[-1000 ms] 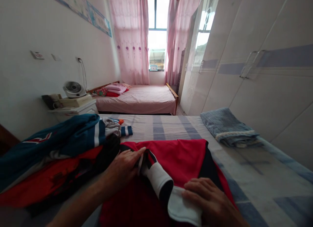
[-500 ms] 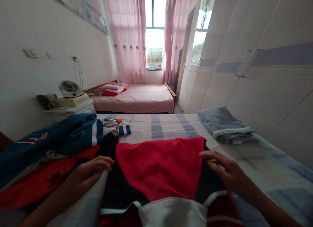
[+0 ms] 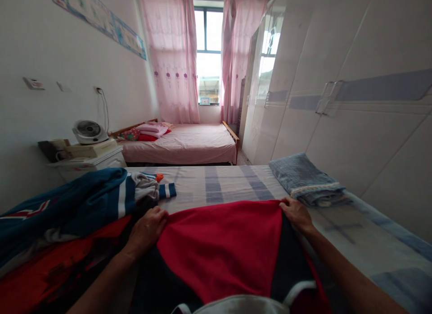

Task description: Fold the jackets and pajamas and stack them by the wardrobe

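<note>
A red and black garment with white stripes, seemingly a jacket point(image 3: 222, 246), spreads over the near bed in front of me. Its far edge is pulled taut between both hands. My left hand point(image 3: 150, 226) pinches the far left corner, fingers closed on the cloth. At the far right corner, my right hand point(image 3: 297, 214) grips the fabric in the same way. A pale grey-white part point(image 3: 239, 305) of the garment shows at the bottom of the view, partly cut off.
Left of me lie a teal sweatshirt point(image 3: 77, 197) and an orange garment point(image 3: 64, 264). Folded jeans point(image 3: 307, 181) rest at the right on the striped sheet point(image 3: 192, 183). Wardrobes point(image 3: 371, 138) line the right side. Beyond stand a fan point(image 3: 89, 131) and a pink bed point(image 3: 189, 143).
Both hands have moved forward to the jacket's far corners and closed on them. The far edge is now stretched straighter. The camera view has tilted slightly upward.
</note>
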A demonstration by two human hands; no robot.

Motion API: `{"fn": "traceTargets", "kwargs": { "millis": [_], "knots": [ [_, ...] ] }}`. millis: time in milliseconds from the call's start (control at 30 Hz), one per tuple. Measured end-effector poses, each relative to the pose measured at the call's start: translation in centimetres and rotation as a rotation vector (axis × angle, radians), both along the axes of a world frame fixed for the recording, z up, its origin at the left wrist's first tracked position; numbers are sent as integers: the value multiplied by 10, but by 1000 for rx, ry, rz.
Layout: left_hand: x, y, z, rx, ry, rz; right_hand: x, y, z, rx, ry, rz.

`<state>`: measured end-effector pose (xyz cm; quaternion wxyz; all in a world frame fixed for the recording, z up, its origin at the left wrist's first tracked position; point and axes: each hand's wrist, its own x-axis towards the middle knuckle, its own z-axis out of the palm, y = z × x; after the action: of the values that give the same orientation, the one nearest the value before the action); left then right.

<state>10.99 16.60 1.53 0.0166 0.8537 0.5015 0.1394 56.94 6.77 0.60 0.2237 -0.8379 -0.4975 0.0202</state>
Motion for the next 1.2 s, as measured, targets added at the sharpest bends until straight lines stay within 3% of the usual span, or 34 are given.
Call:
{"fn": "traceTargets", "kwargs": {
  "millis": [133,333,533,633,733,867,967,1100,1200],
  "knots": [
    [5,-3,0,-9,-6,80,12,-4,-5,-6,-4,-35],
    [-9,-14,-7,-79,-315,218,-4,-12,9,103,-102,42],
    [-29,-58,15,-647,-726,457,-75,-21,44,237,-142,326],
    [-26,-82,26,-947,-905,386,-120,-21,50,228,-149,469],
    [-24,-96,26,-1149,-1054,297,-154,-13,41,148,-159,560],
    [-23,-102,21,-1177,-1267,469,-172,2,21,-79,-126,625],
    [-16,-105,30,-1120,-1328,507,-172,-1,22,-237,-42,683],
    [1,-109,53,-1053,-1424,493,-178,-37,31,-151,-1,701],
    [19,-109,69,-1079,-1486,371,-185,-75,28,-145,54,813]
  ]
}}
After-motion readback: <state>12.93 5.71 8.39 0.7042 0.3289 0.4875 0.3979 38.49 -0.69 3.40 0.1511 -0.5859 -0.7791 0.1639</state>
